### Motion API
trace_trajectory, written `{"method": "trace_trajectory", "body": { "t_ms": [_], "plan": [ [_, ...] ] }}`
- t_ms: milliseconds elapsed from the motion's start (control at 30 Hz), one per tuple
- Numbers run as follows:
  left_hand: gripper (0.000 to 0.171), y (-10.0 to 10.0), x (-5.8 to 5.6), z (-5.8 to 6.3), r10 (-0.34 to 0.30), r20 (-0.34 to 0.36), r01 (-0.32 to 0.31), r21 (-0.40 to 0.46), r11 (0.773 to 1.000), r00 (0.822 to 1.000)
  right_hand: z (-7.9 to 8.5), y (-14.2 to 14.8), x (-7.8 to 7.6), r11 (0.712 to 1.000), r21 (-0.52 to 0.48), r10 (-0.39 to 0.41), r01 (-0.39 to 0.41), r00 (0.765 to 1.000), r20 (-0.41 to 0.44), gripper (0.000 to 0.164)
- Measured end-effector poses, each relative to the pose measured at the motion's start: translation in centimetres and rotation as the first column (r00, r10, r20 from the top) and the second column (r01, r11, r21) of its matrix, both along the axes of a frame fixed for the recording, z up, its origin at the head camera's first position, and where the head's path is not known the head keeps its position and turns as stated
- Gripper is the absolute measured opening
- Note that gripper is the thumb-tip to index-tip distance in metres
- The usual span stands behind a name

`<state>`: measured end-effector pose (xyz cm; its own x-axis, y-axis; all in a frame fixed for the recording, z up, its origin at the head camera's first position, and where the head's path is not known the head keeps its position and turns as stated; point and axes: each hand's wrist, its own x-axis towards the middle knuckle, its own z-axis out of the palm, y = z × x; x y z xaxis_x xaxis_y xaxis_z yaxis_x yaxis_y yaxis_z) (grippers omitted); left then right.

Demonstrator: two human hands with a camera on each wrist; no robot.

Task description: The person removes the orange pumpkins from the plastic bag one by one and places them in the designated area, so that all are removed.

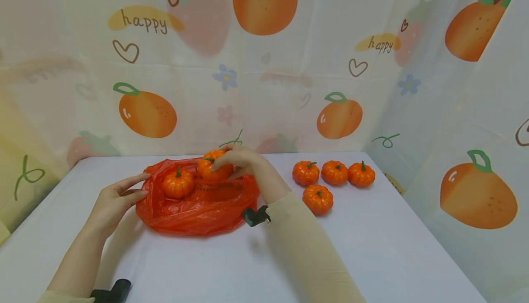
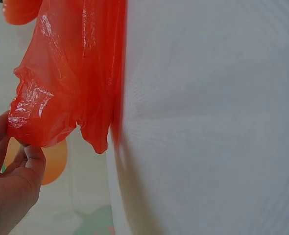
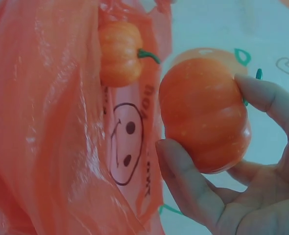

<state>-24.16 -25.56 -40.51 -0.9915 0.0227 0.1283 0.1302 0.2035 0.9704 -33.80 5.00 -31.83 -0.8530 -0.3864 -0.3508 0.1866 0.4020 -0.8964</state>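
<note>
Cream sleeves (image 1: 314, 243) come closest, with a dark wrist mount (image 1: 256, 216) at the right cuff and another dark mount (image 1: 111, 292) at the left; both hands reach beyond them over a white tabletop (image 1: 198, 266). Between the hands lies a red plastic bag (image 1: 194, 218), its mouth spread. The left hand (image 1: 109, 204) pinches the near-left rim between thumb and fingers, seemingly because film so limp would fold shut without support. The right hand (image 1: 241, 159) grasps a small orange pumpkin (image 3: 203, 112) over the bag's far side, fingers and thumb curved round its flanks, a grip that appears to suit its rounded body and leaves its stem free. Whether this pumpkin touches the bag, I cannot tell.

Just right of the left hand, a second pumpkin (image 1: 177, 185) sits in the bag, stem up. Well to the right of the right hand, four more pumpkins (image 1: 317, 200) stand upright: three in a row, one nearer the person. All are squat, ribbed and glossy, with green stems, probably hard plastic. The bag is thin, crinkled and translucent, printed with dark lettering and a smiling face (image 3: 126, 143).
</note>
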Motion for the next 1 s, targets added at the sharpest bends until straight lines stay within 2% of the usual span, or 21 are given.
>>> {"method": "trace_trajectory", "body": {
  "t_ms": [233, 467, 700, 800, 1000],
  "plan": [
    [0.041, 0.0, 0.0, 0.0, 0.002, 0.011, -0.002, 0.012, 1.000, 1.000, 0.7, 1.2, 0.1, 0.999, -0.039, 0.033, -0.033, 0.999, 0.004, 0.070],
    [0.042, 0.1, 0.0, 0.0, 0.014, 0.015, -0.014, -0.032, 0.999, 1.000, 1.2, 2.6, 0.3, 0.996, -0.060, 0.057, -0.058, 0.998, -0.017, 0.067],
    [0.042, 0.1, 0.0, -0.2, 0.003, 0.008, -0.003, -0.001, 1.000, 1.000, 1.7, 4.1, 0.5, 0.993, -0.077, 0.089, -0.090, 0.996, -0.015, 0.069],
    [0.042, 0.1, 0.0, -0.1, 0.010, 0.010, -0.009, -0.024, 1.000, 1.000, 1.8, 4.7, 0.5, 0.992, -0.076, 0.096, -0.098, 0.995, -0.022, 0.066],
    [0.044, 0.2, -0.1, -0.1, 0.017, 0.023, -0.016, -0.052, 0.999, 1.000, 2.0, 6.0, 0.2, 0.984, -0.141, 0.110, -0.113, 0.994, -0.025, 0.059]
  ]
}}
